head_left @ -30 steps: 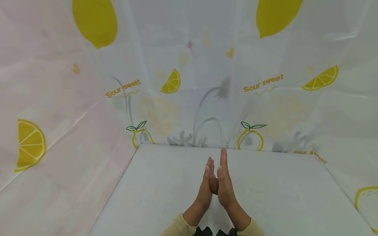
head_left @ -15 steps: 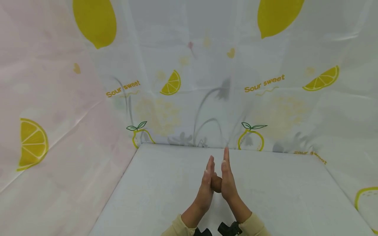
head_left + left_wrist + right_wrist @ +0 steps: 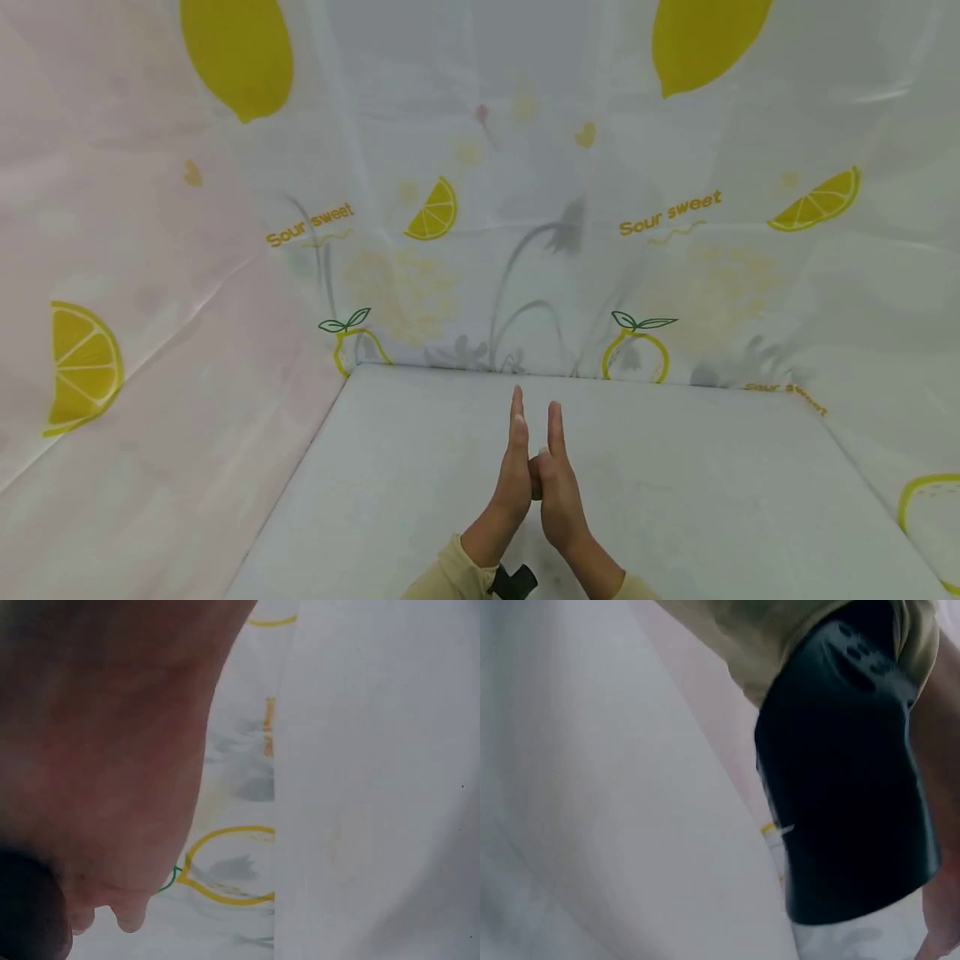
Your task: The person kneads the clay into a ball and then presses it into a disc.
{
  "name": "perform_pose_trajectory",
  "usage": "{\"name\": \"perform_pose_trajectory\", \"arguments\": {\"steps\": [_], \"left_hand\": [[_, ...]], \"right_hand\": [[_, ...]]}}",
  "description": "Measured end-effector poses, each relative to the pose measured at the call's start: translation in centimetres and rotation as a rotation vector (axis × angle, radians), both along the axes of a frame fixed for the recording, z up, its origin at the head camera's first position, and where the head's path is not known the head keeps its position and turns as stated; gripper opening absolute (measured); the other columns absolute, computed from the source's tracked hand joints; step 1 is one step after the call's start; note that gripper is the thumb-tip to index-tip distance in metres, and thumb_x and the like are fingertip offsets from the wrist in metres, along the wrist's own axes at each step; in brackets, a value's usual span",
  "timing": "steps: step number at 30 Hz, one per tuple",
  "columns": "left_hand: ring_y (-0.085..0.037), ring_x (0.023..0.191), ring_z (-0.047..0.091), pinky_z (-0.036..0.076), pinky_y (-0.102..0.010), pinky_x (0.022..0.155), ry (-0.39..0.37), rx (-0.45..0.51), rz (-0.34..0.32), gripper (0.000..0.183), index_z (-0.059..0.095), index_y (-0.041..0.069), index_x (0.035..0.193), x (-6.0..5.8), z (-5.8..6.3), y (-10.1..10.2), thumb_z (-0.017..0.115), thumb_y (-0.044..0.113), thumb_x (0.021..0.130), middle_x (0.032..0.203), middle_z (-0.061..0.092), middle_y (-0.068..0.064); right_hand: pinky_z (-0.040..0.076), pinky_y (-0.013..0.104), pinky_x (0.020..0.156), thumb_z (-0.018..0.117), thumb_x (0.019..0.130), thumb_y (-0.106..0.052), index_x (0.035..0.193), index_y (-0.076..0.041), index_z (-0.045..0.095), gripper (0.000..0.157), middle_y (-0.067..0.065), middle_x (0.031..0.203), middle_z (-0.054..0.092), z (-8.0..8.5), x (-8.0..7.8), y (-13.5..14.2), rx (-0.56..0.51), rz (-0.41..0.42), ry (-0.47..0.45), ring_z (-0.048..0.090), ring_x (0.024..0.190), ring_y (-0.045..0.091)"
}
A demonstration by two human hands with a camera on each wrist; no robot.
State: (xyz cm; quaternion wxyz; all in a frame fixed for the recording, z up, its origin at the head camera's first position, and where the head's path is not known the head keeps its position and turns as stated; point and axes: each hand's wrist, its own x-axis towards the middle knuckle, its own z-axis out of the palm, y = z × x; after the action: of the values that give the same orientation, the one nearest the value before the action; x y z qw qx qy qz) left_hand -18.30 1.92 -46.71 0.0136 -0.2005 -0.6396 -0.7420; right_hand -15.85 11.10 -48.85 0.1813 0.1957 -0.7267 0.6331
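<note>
Press the lump (image 3: 536, 478), probably round though mostly hidden, evenly between left hand (image 3: 514, 477) and right hand (image 3: 561, 500), both flat and straight-fingered, rubbing in small level strokes over the table (image 3: 390, 483) and easing off before squashing it or letting it slip.

Creased sheeting (image 3: 480, 275) printed with lemons (image 3: 708, 42), grey plant shapes (image 3: 567, 233) and the words "Sour sweet" (image 3: 670, 213) rises behind a white tabletop (image 3: 375, 467), with a pinkish panel (image 3: 172, 333) bearing a citrus wedge (image 3: 84, 369) to the tabletop's left and a pale panel (image 3: 885, 325) to its right, under soft, even light.
</note>
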Motion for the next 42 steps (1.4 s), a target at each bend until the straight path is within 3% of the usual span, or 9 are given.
{"name": "perform_pose_trajectory", "arguments": {"steps": [5, 8, 9, 11, 12, 18, 20, 34, 42], "left_hand": [[-0.028, 0.155, -0.005, -0.001, -0.062, 0.12, -0.082, -0.014, 0.05, 0.066, -0.002, 0.019, 0.165, -0.9, -0.5, -0.3, 0.014, 0.051, 0.11, 0.171, -0.005, -0.004], [-0.027, 0.155, -0.009, -0.004, -0.061, 0.12, -0.126, -0.01, 0.039, 0.068, -0.001, 0.018, 0.165, -1.2, -0.8, -0.5, 0.013, 0.054, 0.109, 0.171, -0.007, -0.004], [-0.027, 0.155, -0.01, -0.005, -0.06, 0.12, -0.134, -0.006, 0.023, 0.069, -0.002, 0.017, 0.165, -1.3, -0.8, -0.6, 0.012, 0.055, 0.109, 0.171, -0.008, -0.005], [-0.026, 0.155, -0.011, -0.004, -0.06, 0.121, -0.142, 0.001, -0.01, 0.072, -0.002, 0.016, 0.165, -1.2, -0.8, -0.6, 0.011, 0.058, 0.108, 0.17, -0.009, -0.005], [-0.027, 0.155, -0.012, -0.005, -0.061, 0.12, -0.139, 0.007, -0.028, 0.073, -0.002, 0.015, 0.165, -1.2, -0.7, -0.6, 0.01, 0.058, 0.108, 0.17, -0.01, -0.006], [-0.025, 0.155, -0.01, -0.005, -0.058, 0.121, -0.129, 0.03, -0.089, 0.077, -0.002, 0.014, 0.165, -0.6, -0.2, -0.3, 0.009, 0.062, 0.106, 0.17, -0.007, -0.003], [-0.024, 0.156, -0.008, -0.004, -0.057, 0.122, -0.135, 0.036, -0.097, 0.077, -0.002, 0.015, 0.165, -0.3, -0.2, -0.2, 0.008, 0.063, 0.105, 0.171, -0.005, -0.002], [-0.029, 0.155, -0.013, -0.006, -0.057, 0.121, -0.025, 0.118, -0.292, 0.079, -0.014, 0.012, 0.162, 1.0, 1.3, -0.5, 0.006, 0.063, 0.105, 0.17, -0.014, -0.008], [-0.028, 0.154, -0.017, -0.005, -0.059, 0.121, 0.014, 0.155, -0.254, 0.074, -0.015, 0.009, 0.162, 0.8, 1.2, -0.9, 0.003, 0.055, 0.107, 0.169, -0.016, -0.009]], "right_hand": [[0.044, 0.027, 0.054, 0.026, 0.11, -0.011, 0.165, -0.016, 0.003, 0.06, 0.002, 0.062, 0.045, 0.5, 1.0, -0.8, -0.005, -0.008, -0.03, 0.042, 0.058, 0.004], [0.045, 0.019, 0.077, 0.025, 0.109, -0.013, 0.165, -0.015, 0.002, 0.06, 0.013, 0.113, 0.065, 0.9, 1.5, -1.1, 0.016, -0.024, -0.017, 0.051, 0.087, 0.003], [0.042, 0.016, 0.086, 0.025, 0.11, -0.013, 0.165, -0.014, 0.002, 0.06, 0.016, 0.137, 0.057, 1.0, 1.7, -1.1, 0.017, -0.026, -0.009, 0.05, 0.1, 0.002], [0.03, 0.013, 0.104, 0.023, 0.11, -0.016, 0.165, -0.014, 0.002, 0.059, 0.014, 0.168, 0.019, 1.3, 1.8, -1.1, 0.008, -0.023, 0.002, 0.039, 0.128, 0.003], [0.025, 0.013, 0.108, 0.022, 0.111, -0.017, 0.165, -0.014, 0.002, 0.058, 0.013, 0.169, 0.01, 1.6, 1.7, -1.0, -0.005, -0.021, 0.002, 0.038, 0.129, 0.002], [0.012, 0.014, 0.116, 0.018, 0.111, -0.026, 0.165, -0.017, -0.001, 0.058, 0.004, 0.17, 0.007, 3.1, 0.9, -0.5, -0.073, 0.006, -0.005, 0.018, 0.152, 0.008], [0.004, 0.013, 0.117, 0.017, 0.111, -0.027, 0.165, -0.016, -0.002, 0.058, 0.002, 0.17, -0.003, 3.5, 0.5, -0.3, -0.085, 0.002, -0.003, -0.003, 0.156, 0.014], [0.006, 0.011, 0.116, 0.018, 0.112, -0.032, 0.164, -0.009, -0.001, 0.06, 0.006, 0.17, -0.006, 4.1, -2.3, 1.3, -0.163, 0.013, -0.071, -0.007, 0.155, 0.021], [0.006, 0.011, 0.114, 0.016, 0.112, -0.032, 0.164, -0.012, -0.001, 0.058, 0.002, 0.17, -0.004, 2.3, -2.4, 1.1, -0.146, 0.051, -0.103, -0.004, 0.154, 0.011]]}}
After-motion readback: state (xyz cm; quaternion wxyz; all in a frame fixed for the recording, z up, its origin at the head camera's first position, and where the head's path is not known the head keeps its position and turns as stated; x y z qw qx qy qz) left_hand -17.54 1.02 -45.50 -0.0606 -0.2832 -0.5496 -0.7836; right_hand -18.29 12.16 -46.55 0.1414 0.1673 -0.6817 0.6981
